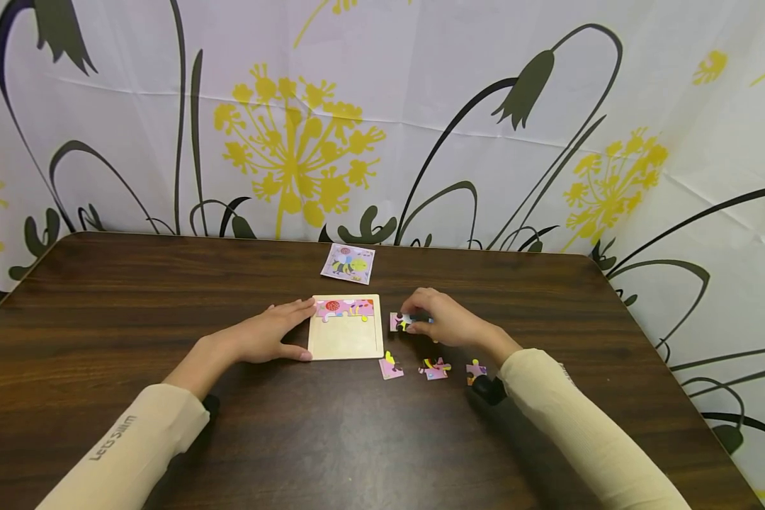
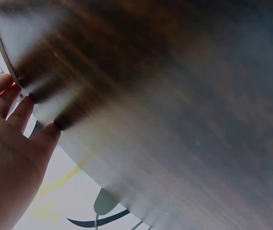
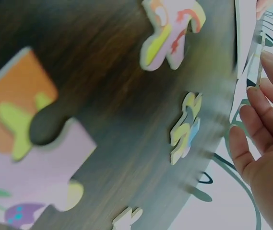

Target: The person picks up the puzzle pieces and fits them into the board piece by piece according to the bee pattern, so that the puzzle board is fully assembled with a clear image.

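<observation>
A square wooden puzzle tray [image 1: 346,341] lies on the table, with a strip of pink joined pieces [image 1: 350,308] along its far side. My left hand [image 1: 264,333] rests at the tray's left edge, thumb and fingers spread; in the left wrist view the same hand [image 2: 18,139] shows its fingertips at the table surface. Just right of the tray, my right hand [image 1: 446,319] pinches a jigsaw piece [image 1: 398,322] between thumb and fingers. From the right wrist view, that hand [image 3: 270,139] holds the thin piece edge-on, its picture hidden.
Loose jigsaw pieces lie in front of the tray and right hand: a pink-yellow one [image 1: 392,368], a multicoloured one [image 1: 435,368] and a pink-orange one [image 1: 475,371]. A square bee picture card [image 1: 348,264] lies behind the tray, near the far edge of the brown table [image 1: 166,283].
</observation>
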The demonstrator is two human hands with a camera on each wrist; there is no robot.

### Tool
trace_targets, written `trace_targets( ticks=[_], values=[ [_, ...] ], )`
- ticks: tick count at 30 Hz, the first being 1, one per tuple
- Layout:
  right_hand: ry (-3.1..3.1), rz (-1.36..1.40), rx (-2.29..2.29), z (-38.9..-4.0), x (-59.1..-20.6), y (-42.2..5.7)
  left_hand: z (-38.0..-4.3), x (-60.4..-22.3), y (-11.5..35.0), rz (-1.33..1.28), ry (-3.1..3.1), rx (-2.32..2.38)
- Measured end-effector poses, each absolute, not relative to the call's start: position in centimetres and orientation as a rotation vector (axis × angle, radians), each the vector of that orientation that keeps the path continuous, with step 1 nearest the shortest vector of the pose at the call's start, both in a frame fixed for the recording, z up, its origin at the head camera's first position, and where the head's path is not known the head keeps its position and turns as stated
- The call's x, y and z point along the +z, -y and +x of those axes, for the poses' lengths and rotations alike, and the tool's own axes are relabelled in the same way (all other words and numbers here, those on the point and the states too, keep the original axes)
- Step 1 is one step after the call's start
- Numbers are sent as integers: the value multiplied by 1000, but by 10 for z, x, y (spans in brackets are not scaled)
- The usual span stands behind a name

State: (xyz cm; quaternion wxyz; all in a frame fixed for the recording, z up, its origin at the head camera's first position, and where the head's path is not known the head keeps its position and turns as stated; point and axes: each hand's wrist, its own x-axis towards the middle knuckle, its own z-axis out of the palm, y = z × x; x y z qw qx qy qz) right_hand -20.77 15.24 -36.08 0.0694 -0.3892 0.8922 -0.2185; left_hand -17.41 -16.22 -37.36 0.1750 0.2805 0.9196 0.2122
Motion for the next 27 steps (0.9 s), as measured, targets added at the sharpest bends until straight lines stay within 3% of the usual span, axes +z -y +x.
trace_targets(
  ticks=[27],
  values=[
    [-2654,-1245,-677,-210,-368,-94,-174,-373,162,796,-2604,589]
  ],
)
